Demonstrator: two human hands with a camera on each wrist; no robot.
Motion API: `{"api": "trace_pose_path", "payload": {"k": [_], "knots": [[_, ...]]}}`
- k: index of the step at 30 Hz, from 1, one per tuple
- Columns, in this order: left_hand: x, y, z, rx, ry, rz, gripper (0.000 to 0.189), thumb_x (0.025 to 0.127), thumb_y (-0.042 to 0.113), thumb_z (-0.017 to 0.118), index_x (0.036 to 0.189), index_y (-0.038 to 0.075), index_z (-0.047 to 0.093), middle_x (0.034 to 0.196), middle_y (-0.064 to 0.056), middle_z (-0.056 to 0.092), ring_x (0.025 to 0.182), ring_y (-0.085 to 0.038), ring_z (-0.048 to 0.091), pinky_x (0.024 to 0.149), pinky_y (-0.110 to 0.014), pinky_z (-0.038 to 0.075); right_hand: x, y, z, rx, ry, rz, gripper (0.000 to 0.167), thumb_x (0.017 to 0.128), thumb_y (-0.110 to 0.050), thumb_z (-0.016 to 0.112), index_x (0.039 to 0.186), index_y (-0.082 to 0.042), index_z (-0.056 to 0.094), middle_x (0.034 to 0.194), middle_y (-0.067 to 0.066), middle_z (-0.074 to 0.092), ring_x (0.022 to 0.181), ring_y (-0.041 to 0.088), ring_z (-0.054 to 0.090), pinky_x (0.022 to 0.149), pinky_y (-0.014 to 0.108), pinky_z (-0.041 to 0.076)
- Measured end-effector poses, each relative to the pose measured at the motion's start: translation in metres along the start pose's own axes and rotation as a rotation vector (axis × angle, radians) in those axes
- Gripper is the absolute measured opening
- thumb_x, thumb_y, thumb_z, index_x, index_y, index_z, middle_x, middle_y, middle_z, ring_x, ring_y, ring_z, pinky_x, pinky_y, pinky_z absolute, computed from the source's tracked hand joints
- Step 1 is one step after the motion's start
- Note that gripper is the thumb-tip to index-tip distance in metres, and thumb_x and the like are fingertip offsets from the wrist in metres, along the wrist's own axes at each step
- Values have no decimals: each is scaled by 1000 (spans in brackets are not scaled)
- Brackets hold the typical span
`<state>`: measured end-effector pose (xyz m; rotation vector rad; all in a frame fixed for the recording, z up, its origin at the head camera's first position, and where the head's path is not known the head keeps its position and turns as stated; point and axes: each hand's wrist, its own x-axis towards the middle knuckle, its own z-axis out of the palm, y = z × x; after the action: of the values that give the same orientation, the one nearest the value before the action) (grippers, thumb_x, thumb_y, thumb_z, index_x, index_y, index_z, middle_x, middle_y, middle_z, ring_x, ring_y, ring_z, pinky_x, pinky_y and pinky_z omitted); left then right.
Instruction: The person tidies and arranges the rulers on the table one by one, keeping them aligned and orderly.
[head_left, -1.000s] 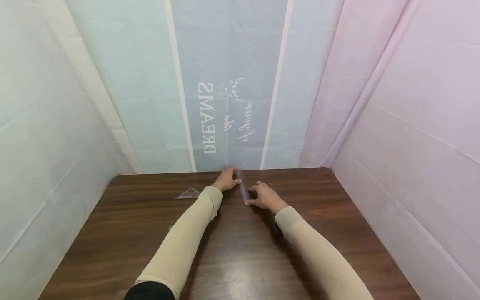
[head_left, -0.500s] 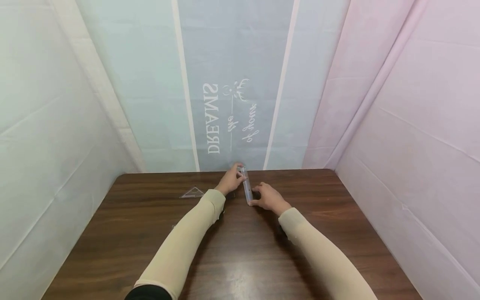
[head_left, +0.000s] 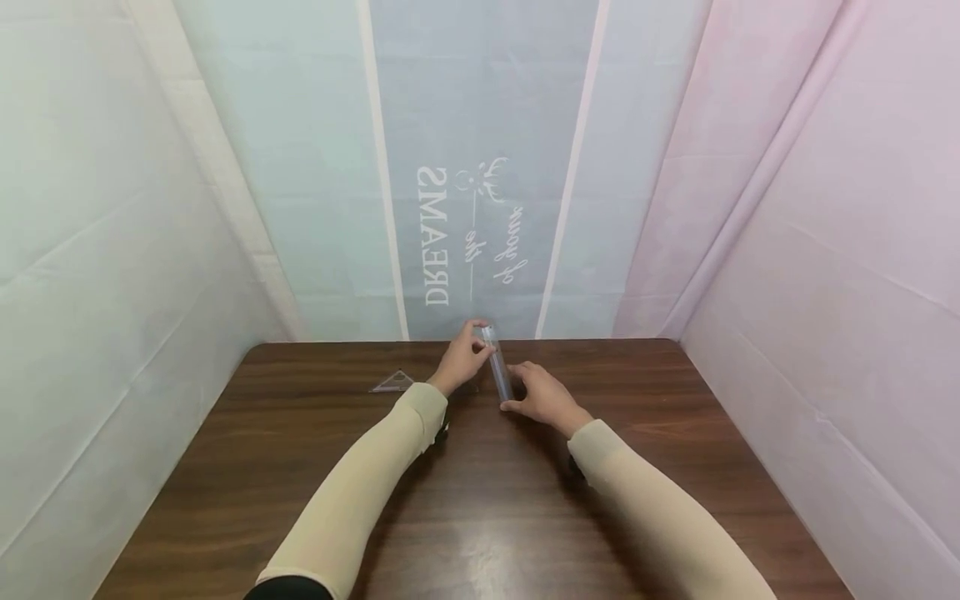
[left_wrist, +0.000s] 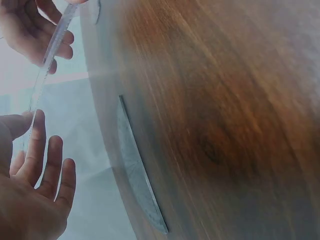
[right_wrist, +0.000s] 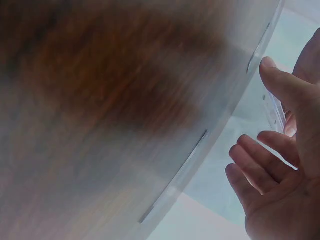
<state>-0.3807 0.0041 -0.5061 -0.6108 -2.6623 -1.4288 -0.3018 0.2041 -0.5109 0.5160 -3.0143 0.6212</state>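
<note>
left hand: pinches far end of clear ruler
right hand: grips near end
set square: flat on desk, left

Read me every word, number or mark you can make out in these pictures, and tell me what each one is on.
"DREAMS": white capitals running sideways on the backdrop sheet.
Script lines beside it on the same sheet: too stylised to read.
Clear ruler held by the left hand and right hand: markings too small to read.
Set square: nothing legible.
</note>
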Motion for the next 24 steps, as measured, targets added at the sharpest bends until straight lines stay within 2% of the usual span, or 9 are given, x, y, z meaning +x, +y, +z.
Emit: {"api": "trace_pose_path", "payload": {"k": [5, 11, 15, 21, 24], "knots": [[-7, -1, -8, -23, 30, 20, 54, 106, 19, 72, 153, 8, 46, 109, -14, 78, 105, -32, 71, 102, -49, 53, -8, -9, -2, 27, 17, -24, 85, 91, -36, 90, 159, -4, 51, 154, 18, 58, 143, 37, 53, 113, 56, 48], [-17, 0, -17, -47, 37, 29, 55, 105, 19, 72, 152, 8, 46, 109, -14, 79, 102, -32, 73, 100, -50, 54, -16, -16, -4, 29, 50, -69, 77, 92, -30, 89, 156, -6, 54, 147, 18, 62, 140, 38, 56, 110, 57, 51], [-25, 1, -21, -70, 5, 29, 58, 107, 22, 72, 155, 8, 43, 112, -11, 79, 105, -31, 73, 100, -52, 54, -22, -19, -3, 21, 47, -96, 74, 94, -31, 88, 155, -6, 55, 148, 17, 62, 141, 38, 56, 112, 57, 50], [-40, 1, -28, -94, -27, 26, 61, 106, 22, 72, 158, 10, 43, 112, -10, 78, 107, -30, 72, 101, -52, 53, -30, -29, 1, 48, 31, -125, 72, 94, -30, 88, 153, -3, 57, 142, 15, 65, 130, 32, 63, 104, 52, 55], [-47, 1, -33, -95, -27, 46, 58, 106, 21, 73, 157, 13, 46, 109, -9, 78, 107, -30, 72, 104, -52, 52, -35, -35, 3, 53, 34, -132, 71, 93, -29, 88, 152, -3, 58, 144, 16, 64, 136, 36, 60, 109, 55, 52]]}}
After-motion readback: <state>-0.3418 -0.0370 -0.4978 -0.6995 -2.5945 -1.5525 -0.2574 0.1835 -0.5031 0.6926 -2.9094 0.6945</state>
